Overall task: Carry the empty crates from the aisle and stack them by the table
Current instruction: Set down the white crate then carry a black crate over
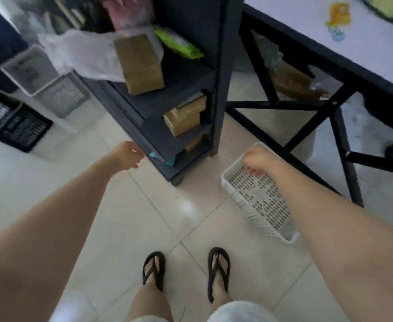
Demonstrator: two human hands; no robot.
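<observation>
1. Gripping the far rim of one white crate, your right hand has its fingers curled over the edge. The crate sits tilted just right of the dark shelf unit, beside the table frame.
2. Your left hand holds nothing, fingers loosely curled, just left of the shelf unit's base.
3. Left of the shelf unit are three more crates: the upper pale crate overlapping the lower pale crate, and one black crate farther left.

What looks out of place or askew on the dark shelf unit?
The brown box looks tilted on its shelf, not flat, and a white plastic bag beside it spills over the edge. Blur hides any damage.
</observation>
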